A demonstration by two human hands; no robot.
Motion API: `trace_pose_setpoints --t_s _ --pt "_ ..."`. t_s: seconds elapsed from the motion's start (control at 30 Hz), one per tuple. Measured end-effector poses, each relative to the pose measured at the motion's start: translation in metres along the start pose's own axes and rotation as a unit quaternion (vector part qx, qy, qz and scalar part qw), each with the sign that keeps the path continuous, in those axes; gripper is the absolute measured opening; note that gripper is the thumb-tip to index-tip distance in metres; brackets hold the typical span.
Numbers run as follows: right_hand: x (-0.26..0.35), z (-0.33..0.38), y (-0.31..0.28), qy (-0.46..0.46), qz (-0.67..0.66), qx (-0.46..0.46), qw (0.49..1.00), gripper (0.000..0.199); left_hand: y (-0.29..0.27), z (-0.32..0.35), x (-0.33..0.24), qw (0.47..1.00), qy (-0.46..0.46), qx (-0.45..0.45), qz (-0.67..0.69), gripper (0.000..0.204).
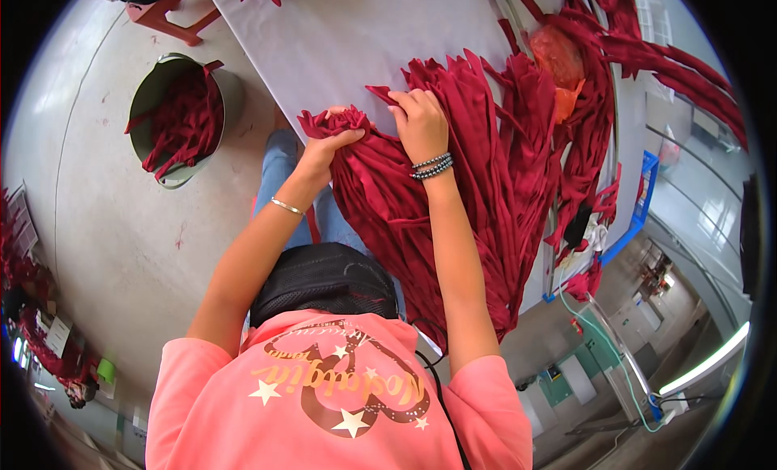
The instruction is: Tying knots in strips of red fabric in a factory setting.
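Note:
My left hand (328, 146) is closed round the gathered ends of a bunch of dark red fabric strips (376, 195), which hang from it over the table's near edge toward my lap. Just to its right, my right hand (422, 124) has its fingers bent over the pointed end of one red fabric strip (378, 91); its grip is partly hidden. Under and beyond that hand lies a thick pile of the same strips (473, 122), ends fanned toward the far side of the table.
The strips lie on a white-covered table (324, 41). On the floor at left stands a green bucket (232, 98) of red strips, near a red stool (166, 17). An orange plastic bag (558, 57) sits among strips at right, and a blue crate (643, 199) is beyond.

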State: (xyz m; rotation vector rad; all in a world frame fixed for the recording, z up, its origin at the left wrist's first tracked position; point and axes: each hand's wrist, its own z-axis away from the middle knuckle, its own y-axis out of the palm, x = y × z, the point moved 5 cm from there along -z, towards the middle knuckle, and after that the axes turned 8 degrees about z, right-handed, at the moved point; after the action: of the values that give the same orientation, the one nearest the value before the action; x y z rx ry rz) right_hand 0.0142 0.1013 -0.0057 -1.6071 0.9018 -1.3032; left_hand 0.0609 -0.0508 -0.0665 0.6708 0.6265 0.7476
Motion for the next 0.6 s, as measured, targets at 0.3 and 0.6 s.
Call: trace_pose_setpoints --t_s 0.3,0.6 --pt "0.004 0.026 -0.023 0.053 -0.152 -0.043 0.986 0.019 0.005 0.003 -0.006 0.999 -0.002 0.005 -0.045 0.058" --pt "0.029 0.036 -0.007 0.065 -0.239 -0.019 0.969 0.014 0.002 -0.001 -0.005 0.999 -0.005 0.019 -0.036 0.050"
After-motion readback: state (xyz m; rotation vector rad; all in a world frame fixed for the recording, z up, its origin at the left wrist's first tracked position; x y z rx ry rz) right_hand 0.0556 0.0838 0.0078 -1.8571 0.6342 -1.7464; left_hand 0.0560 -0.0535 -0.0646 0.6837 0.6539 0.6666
